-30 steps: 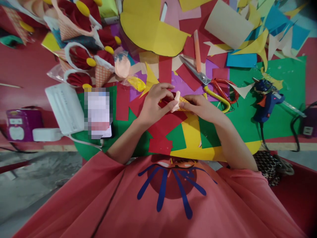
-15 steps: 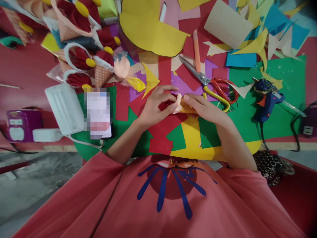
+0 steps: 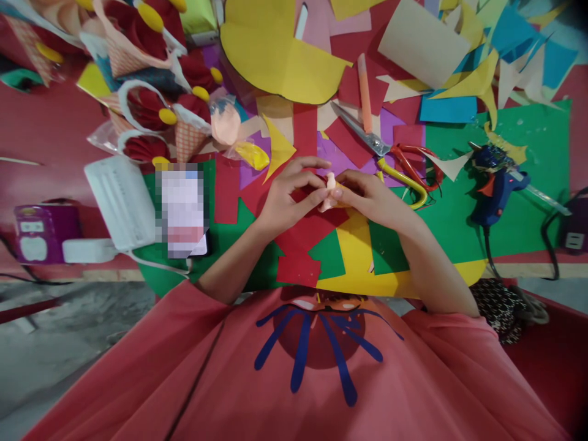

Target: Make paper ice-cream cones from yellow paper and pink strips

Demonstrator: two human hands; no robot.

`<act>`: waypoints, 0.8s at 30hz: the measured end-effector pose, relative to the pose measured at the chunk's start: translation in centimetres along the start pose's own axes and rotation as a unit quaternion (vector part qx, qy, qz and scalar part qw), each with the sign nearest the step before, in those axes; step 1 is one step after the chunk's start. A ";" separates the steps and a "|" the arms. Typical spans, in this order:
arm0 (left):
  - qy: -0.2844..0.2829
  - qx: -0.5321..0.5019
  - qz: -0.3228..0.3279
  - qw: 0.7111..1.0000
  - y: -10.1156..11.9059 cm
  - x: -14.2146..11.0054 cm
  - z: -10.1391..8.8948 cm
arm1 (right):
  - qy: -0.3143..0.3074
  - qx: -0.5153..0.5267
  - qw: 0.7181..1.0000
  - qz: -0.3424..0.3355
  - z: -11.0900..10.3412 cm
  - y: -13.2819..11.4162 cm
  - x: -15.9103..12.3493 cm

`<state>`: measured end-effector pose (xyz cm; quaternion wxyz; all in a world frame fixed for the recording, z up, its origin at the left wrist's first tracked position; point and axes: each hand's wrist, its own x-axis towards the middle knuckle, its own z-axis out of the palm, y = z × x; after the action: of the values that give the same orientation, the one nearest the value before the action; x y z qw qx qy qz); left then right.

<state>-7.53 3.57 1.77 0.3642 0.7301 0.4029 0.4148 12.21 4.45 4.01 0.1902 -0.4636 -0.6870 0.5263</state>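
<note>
A small yellow waffle-patterned paper cone [image 3: 343,204] lies on its side between my two hands, its tip pointing right and mostly covered. Around its mouth runs a lumpy band of pale pink clay [image 3: 330,184]. Dark red filling at the mouth shows only partly behind the fingers. My left hand [image 3: 287,196] curls round the mouth end, thumb against the clay. With thumb and fingers, my right hand [image 3: 371,195] pinches the cone just beside the band, its thumb tip touching the clay. Loose red paper [image 3: 310,229] lies beneath.
Scissors [image 3: 377,146] lie open beyond my right hand. A blue glue gun [image 3: 498,196] rests at the right on green sheet. Left are a phone [image 3: 184,208], a white power strip [image 3: 120,201], bagged pink clay [image 3: 226,121] and several decorated cones [image 3: 190,136]. Paper scraps cover the back.
My right hand slid back along the cone, uncovering its waffle side, then closed again near the clay band. My left hand kept its hold, and the clay band shifted slightly.
</note>
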 end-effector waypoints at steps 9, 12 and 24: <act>-0.002 -0.003 0.000 1.000 -0.1 0.0 0.0 | 0.023 0.001 1.000 0.012 0.1 -0.1 0.2; 0.001 -0.003 -0.002 1.000 -0.1 0.1 0.0 | 0.028 0.001 0.999 0.019 0.1 -0.1 0.3; 0.005 -0.015 0.003 1.000 -0.1 0.1 0.0 | 0.024 0.007 1.000 0.015 0.1 0.1 0.2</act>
<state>-7.51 3.71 1.71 0.3715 0.7239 0.3962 0.4254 12.03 4.58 3.85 0.2017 -0.4855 -0.6713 0.5224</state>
